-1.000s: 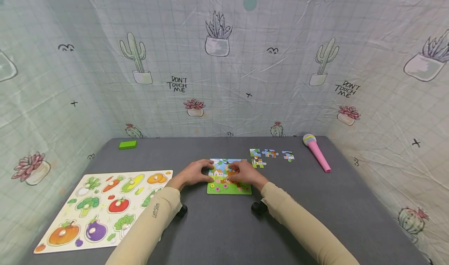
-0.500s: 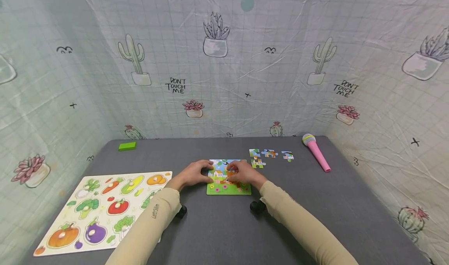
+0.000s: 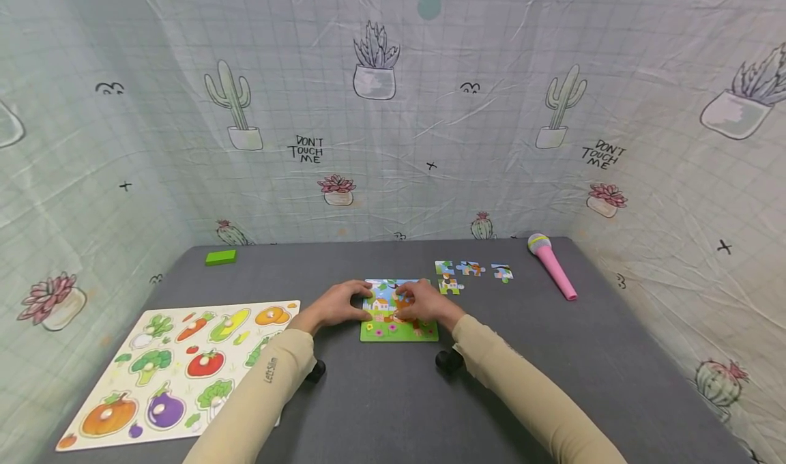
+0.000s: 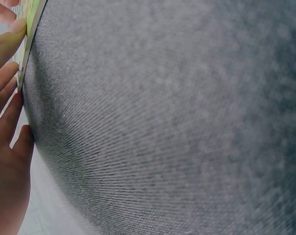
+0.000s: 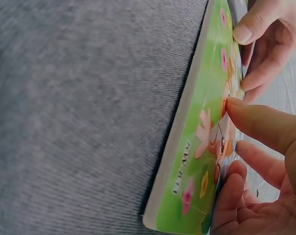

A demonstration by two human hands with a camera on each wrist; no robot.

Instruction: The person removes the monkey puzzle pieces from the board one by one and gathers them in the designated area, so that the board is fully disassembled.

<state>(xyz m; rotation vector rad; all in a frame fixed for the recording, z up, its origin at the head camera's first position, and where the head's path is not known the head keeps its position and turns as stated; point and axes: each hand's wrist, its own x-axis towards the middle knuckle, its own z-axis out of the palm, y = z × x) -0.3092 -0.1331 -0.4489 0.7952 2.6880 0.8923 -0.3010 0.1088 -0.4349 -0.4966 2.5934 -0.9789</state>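
On the table lies a small jigsaw board with a green border, flowers, a house and an orange animal. My left hand rests at its left side, fingers fairly straight, with the thumb and fingertips touching it. From the right, my right hand reaches over the board, its thumb and index finger pinching an orange animal piece that lies on the picture. The other fingers are curled in the right wrist view. Part of the picture is hidden beneath this hand. The left wrist view shows only the board's edge and fingers.
Loose jigsaw pieces lie behind the board to the right. Farther right is a pink toy microphone. A vegetable peg puzzle lies at the left, partly under the left sleeve. A green block sits at the back left.
The head view has shifted slightly. Both hands stay at the board in nearly the same pose, with only a very small movement of the orange piece under the right fingers.
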